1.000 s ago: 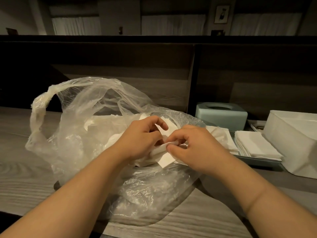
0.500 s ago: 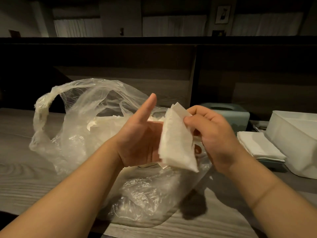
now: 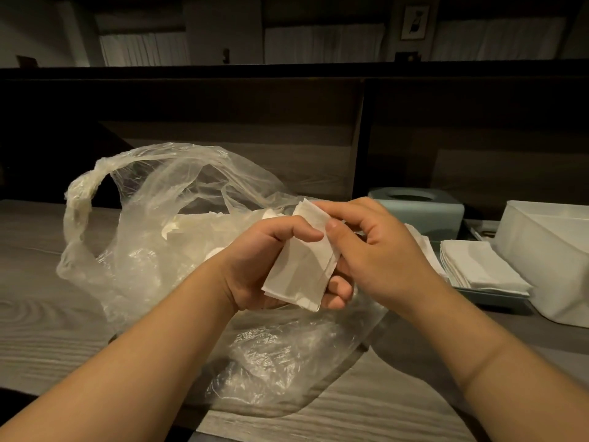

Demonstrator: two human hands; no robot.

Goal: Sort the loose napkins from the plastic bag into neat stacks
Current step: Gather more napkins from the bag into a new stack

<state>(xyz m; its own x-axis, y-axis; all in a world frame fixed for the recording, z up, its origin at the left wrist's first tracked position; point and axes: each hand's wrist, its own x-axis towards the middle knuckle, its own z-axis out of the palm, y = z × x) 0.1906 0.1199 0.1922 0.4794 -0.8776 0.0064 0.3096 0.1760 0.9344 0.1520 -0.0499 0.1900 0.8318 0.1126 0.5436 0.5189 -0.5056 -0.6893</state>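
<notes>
Both hands (image 3: 318,260) curl around napkins (image 3: 301,269), raised above the bag (image 3: 153,237).

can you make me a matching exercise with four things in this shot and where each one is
Things:
1. folded napkin
2. plastic bag
3. napkin stack
4. white bin

Places:
a. far right of the counter
b. in a tray beside the white bin
c. held between both hands
d. lying open on the counter, left of the hands

Pairs: 1-c, 2-d, 3-b, 4-a
</notes>
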